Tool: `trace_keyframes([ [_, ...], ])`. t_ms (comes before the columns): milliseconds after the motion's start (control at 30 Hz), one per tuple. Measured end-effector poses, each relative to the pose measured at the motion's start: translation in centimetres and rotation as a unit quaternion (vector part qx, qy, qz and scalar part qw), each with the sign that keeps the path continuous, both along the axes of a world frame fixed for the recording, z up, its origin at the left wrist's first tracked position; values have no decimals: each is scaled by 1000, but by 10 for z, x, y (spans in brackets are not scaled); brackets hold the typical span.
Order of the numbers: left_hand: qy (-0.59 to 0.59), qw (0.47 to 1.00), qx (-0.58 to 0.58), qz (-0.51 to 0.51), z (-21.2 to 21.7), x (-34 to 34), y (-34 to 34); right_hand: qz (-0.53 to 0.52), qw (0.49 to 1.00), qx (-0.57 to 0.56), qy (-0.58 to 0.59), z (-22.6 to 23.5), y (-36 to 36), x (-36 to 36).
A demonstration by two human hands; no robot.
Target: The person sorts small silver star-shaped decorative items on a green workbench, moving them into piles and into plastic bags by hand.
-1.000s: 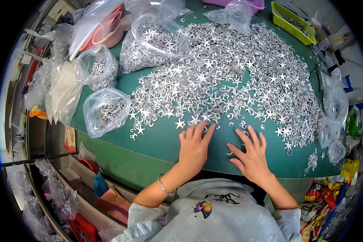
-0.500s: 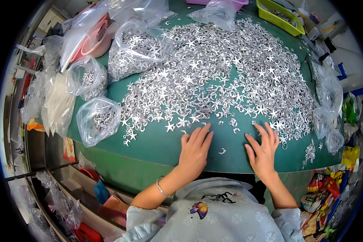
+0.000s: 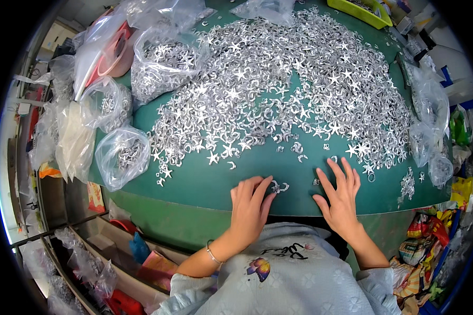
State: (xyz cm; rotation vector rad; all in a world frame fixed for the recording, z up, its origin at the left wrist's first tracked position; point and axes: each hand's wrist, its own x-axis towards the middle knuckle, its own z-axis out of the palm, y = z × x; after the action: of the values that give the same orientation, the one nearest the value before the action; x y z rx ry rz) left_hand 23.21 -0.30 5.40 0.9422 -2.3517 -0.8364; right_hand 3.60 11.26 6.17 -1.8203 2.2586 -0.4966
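Observation:
A wide heap of small silver metal pieces (image 3: 236, 79), many shaped like starfish and crescents, spreads over the green table (image 3: 194, 184). Near the front edge, my left hand (image 3: 248, 207) has its fingers bent and its thumb apart from them. Right at its fingertips lie a few silver crescents (image 3: 283, 186); whether the fingers touch them I cannot tell. My right hand (image 3: 341, 202) rests with spread fingers, palm down. A small silver piece (image 3: 316, 181) lies beside its index finger, and another small piece (image 3: 335, 158) is at its fingertips.
Clear plastic bags with silver pieces, one large (image 3: 165, 68) and one small (image 3: 123, 157), stand at the left beside a pink basin (image 3: 118, 58). A yellow-green tray (image 3: 362, 14) is at the far right. More plastic bags (image 3: 428, 115) line the right edge.
My left hand has drawn back from the heap, its fingers now more bent, with crescents at its tips. My right hand stays spread, with small pieces now beside its fingers. The view has shifted slightly.

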Motion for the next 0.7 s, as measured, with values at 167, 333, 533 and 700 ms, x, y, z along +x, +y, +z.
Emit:
trace_keyframes([
  [167,-1,1000,-30,3,-12,-2,-11,26,999,20,5,-1,1,6],
  [333,51,995,-45,76,-10,-1,-34,48,999,-4,-21,3,-3,13],
  [533,103,961,211,148,-3,9,-31,62,998,12,-1,-3,-21,22],
  [700,89,972,135,169,1,4,-35,-12,998,-5,53,-7,-23,13],
])
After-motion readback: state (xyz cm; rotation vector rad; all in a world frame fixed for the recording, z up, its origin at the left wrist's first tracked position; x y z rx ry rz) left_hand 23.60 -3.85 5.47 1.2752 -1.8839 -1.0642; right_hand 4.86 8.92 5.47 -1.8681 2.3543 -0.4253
